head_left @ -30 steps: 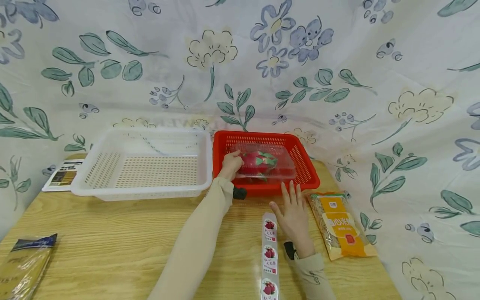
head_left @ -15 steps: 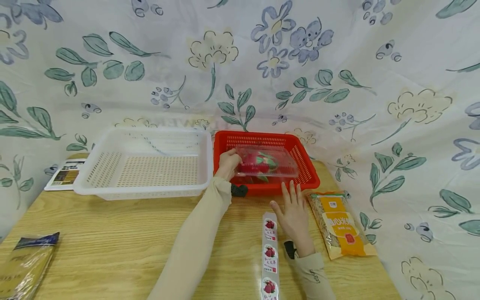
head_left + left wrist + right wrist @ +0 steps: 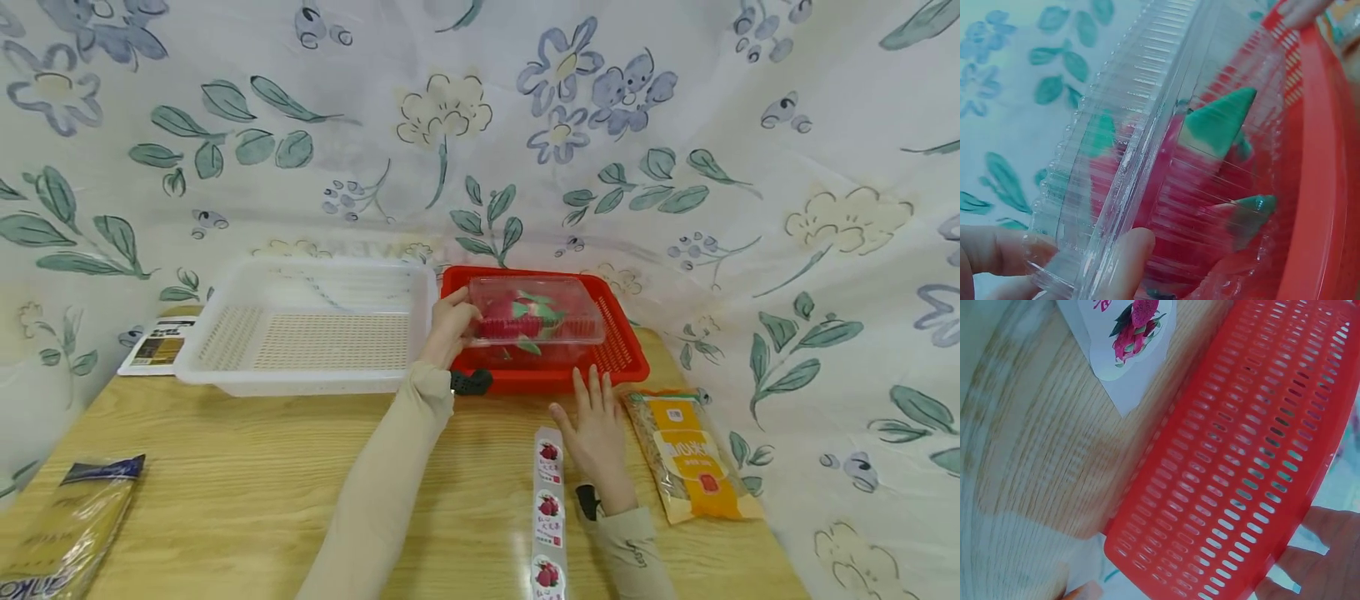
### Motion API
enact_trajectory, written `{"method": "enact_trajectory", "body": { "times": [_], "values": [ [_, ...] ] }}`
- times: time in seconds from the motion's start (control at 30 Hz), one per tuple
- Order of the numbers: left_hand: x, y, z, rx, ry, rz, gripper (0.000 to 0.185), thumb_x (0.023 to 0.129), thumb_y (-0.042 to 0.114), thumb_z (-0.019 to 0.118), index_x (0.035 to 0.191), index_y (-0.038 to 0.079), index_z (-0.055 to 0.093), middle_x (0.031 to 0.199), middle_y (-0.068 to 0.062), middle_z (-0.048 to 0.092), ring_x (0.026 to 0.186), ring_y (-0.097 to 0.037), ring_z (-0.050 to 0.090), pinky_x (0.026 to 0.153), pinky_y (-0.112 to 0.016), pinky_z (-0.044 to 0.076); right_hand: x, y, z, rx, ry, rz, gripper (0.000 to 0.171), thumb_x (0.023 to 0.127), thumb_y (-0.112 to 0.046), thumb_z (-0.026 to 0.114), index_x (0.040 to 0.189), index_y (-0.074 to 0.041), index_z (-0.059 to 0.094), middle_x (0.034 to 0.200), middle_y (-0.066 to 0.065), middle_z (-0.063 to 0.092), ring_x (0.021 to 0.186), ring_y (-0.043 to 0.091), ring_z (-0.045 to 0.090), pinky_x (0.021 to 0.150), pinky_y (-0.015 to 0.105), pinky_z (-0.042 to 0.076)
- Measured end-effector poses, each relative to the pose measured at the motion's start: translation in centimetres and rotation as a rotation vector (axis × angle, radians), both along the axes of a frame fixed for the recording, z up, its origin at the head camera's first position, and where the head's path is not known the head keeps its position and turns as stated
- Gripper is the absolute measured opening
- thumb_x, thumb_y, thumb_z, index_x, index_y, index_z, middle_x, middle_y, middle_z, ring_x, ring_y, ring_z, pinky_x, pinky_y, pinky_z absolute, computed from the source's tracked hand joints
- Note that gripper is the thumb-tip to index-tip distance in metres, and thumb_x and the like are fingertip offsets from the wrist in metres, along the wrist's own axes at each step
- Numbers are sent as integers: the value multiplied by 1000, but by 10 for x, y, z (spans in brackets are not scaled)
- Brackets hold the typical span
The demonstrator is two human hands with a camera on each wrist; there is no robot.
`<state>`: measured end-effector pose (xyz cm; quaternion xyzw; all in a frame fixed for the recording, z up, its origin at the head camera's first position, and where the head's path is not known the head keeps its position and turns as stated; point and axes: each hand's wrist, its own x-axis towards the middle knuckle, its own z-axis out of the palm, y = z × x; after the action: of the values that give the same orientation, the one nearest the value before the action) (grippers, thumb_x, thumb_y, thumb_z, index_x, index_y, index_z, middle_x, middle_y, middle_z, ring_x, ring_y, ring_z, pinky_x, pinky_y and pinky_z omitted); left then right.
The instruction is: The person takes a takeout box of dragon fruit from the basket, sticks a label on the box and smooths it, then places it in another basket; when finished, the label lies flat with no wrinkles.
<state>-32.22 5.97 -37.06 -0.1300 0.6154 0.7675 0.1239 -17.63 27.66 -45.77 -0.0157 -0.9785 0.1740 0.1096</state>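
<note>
My left hand (image 3: 452, 327) grips the left end of a clear plastic clamshell box (image 3: 588, 325), thumb on the near side in the left wrist view. Inside the box lies a dragon fruit (image 3: 1172, 244), pink with green leaf tips. The box is tilted over the red basket (image 3: 626, 354), overlapping most of its inside in the head view. At the basket's front rim, my right hand (image 3: 600, 437) lies with fingers straight and spread. In the right wrist view, the fingertips (image 3: 1294, 562) touch the rim of the slotted basket wall.
Left of the red basket stands a white basket (image 3: 315, 383), with a printed packet (image 3: 156, 346) behind its left side. A strip of dragon fruit stickers (image 3: 549, 517) lies in front. An orange grain bag (image 3: 690, 458) is at right, a gold packet (image 3: 71, 521) at left.
My left hand has raised and tilted the box, so its ribbed side now faces nearer. The right hand stays by the rim. The head view has shifted slightly left.
</note>
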Motion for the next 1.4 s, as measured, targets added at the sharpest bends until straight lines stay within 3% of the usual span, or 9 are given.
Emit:
{"method": "enact_trajectory", "body": {
  "times": [0.13,0.3,0.47,0.6,0.8,0.97,1.17,1.4],
  "values": [
    [13,-14,6,14,31,-6,69,85,0,55,149,22,40,154,-1,41,92,-21,49,52,-23,46,2,-1,-1,-13,-4,0,75,98,-51,45,156,-12,19,163,18,11,150,40,4,115,67,16],
    [34,-37,8,19,86,-37,69,87,-1,53,149,26,40,153,6,42,76,-15,56,44,-19,45,4,-2,-2,-16,-7,1,74,98,-51,45,155,-11,21,162,19,12,150,41,5,115,67,18],
    [62,-65,11,81,119,-61,69,91,-3,52,151,25,34,155,10,37,80,-10,60,48,-20,51,5,-2,-2,-14,-22,-9,74,98,-51,45,155,-12,20,163,18,11,150,40,4,115,66,17],
    [85,-88,11,118,145,-72,69,92,-4,50,152,23,31,158,7,33,80,-8,60,47,-19,47,6,-1,-1,-6,-39,-19,74,99,-51,43,156,-12,18,163,19,9,150,41,3,115,68,17],
    [121,-119,7,111,197,-62,72,91,-9,48,153,22,30,158,5,33,82,-5,58,49,-16,47,6,0,0,-13,-53,-22,73,100,-51,40,156,-11,17,163,19,6,150,41,0,114,69,17],
    [151,-142,4,78,219,-35,73,89,-11,48,153,19,29,159,3,31,61,1,48,50,-14,47,5,-2,2,-29,-61,-18,72,100,-52,37,155,-9,18,162,21,7,150,43,0,114,68,16],
    [189,-165,-2,24,240,-12,71,90,-11,48,153,16,28,159,1,29,71,-1,53,55,-22,56,4,-5,5,-30,-83,-15,72,101,-52,36,156,-10,16,163,20,3,150,42,-3,115,68,15],
    [227,-185,-16,-25,231,12,71,88,-10,53,152,13,32,160,-3,27,59,1,50,50,-19,54,4,-11,10,-22,-79,3,72,101,-53,34,156,-9,15,163,20,2,150,43,-2,114,68,15]
  ]
}}
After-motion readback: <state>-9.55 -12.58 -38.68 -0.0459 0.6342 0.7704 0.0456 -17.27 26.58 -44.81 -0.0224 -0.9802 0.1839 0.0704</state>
